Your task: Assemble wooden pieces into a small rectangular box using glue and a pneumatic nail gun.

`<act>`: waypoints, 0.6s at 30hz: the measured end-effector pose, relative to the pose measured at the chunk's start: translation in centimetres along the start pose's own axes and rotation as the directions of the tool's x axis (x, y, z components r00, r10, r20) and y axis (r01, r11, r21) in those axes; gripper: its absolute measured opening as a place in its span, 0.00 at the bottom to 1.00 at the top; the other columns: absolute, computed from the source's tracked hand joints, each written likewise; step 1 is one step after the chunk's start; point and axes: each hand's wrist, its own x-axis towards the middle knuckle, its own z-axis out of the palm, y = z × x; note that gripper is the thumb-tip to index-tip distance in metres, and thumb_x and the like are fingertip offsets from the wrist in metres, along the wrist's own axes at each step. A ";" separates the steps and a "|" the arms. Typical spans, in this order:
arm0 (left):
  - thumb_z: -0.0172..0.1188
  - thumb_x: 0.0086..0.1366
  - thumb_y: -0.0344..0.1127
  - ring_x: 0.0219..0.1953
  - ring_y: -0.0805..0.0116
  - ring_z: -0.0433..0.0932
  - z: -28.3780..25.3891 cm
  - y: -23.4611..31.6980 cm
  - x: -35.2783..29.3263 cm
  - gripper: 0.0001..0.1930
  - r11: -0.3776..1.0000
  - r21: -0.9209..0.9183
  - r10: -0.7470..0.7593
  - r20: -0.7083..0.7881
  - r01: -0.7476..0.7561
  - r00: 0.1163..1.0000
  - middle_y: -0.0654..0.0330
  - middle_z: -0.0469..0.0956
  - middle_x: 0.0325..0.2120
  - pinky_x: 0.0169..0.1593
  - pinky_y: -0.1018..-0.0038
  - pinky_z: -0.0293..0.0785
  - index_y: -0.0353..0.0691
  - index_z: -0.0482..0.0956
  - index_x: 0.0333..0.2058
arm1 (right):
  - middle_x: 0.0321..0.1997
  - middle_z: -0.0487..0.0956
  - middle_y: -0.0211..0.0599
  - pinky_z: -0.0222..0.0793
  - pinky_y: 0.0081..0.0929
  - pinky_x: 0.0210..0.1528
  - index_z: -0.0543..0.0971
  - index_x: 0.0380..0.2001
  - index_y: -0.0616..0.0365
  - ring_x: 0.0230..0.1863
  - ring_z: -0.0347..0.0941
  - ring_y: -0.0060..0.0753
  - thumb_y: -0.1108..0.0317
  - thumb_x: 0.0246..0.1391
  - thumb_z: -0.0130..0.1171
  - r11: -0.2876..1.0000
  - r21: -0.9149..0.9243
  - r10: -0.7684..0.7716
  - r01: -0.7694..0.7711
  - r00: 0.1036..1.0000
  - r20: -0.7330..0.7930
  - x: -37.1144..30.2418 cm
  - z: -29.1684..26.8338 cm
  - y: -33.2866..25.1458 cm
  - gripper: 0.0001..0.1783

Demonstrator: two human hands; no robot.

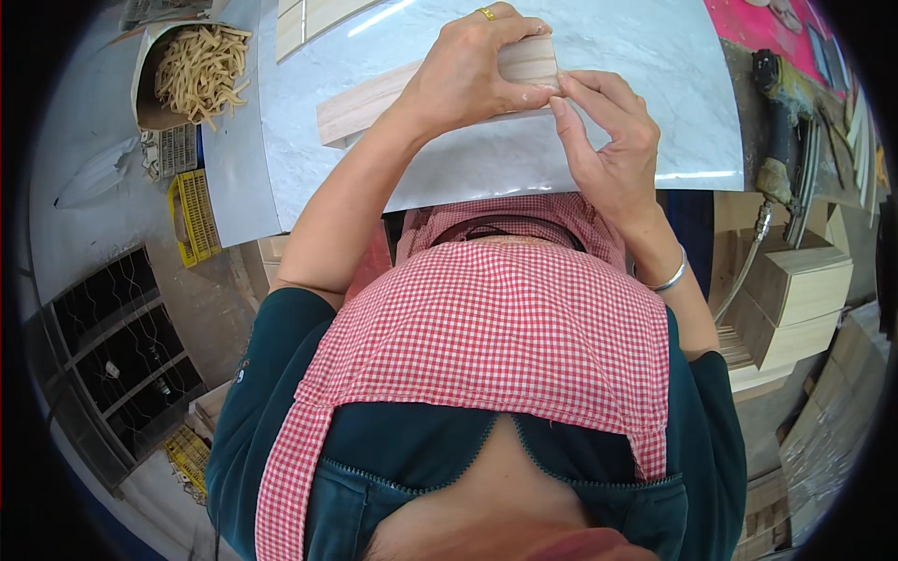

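Note:
A long, narrow wood-grain piece (369,105) lies slantwise on the white marbled tabletop (645,56). Its right end rises a little toward my hands. My left hand (468,75) is wrapped over that end, thumb on the near side and fingers across the far side. At the right end corner, my right hand (613,136) pinches with thumb and index finger against the edge. Anything small between those fingertips is hidden.
A container of pale, curled strips (201,70) stands at the left, above a yellow plastic crate (194,217). Pale boards (318,19) lie at the table's far left. On the right are a hose with a metal fitting (762,220) and stacked wooden boxes (804,290).

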 end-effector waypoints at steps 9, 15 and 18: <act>0.76 0.50 0.43 0.38 0.52 0.78 0.0 -0.6 -0.2 0.31 1.000 0.018 0.005 -0.001 -0.005 1.000 0.49 0.78 0.38 0.46 0.64 0.76 0.27 0.80 0.49 | 0.52 0.80 0.46 0.73 0.36 0.54 0.77 0.56 0.62 0.49 0.77 0.44 0.64 0.56 0.69 0.796 -0.596 0.085 -0.105 0.994 -0.061 0.8 -13.5 3.6 0.26; 0.74 0.49 0.43 0.38 0.49 0.78 2.1 -3.4 -0.3 0.27 0.967 0.079 0.249 -0.142 -0.240 0.958 0.49 0.78 0.36 0.46 0.62 0.77 0.28 0.82 0.44 | 0.48 0.79 0.56 0.74 0.43 0.52 0.77 0.54 0.65 0.48 0.77 0.59 0.45 0.52 0.70 0.301 -0.891 0.416 -0.341 0.887 -0.199 -1.7 -21.4 10.5 0.37; 0.75 0.49 0.43 0.37 0.55 0.80 1.4 -1.8 -1.3 0.27 0.985 0.126 0.136 -0.137 -0.119 0.981 0.56 0.81 0.38 0.47 0.65 0.78 0.32 0.84 0.46 | 0.48 0.79 0.58 0.74 0.45 0.51 0.76 0.51 0.68 0.47 0.78 0.62 0.43 0.51 0.69 0.114 -0.984 0.397 -0.133 0.915 -0.078 -0.1 -19.8 8.4 0.39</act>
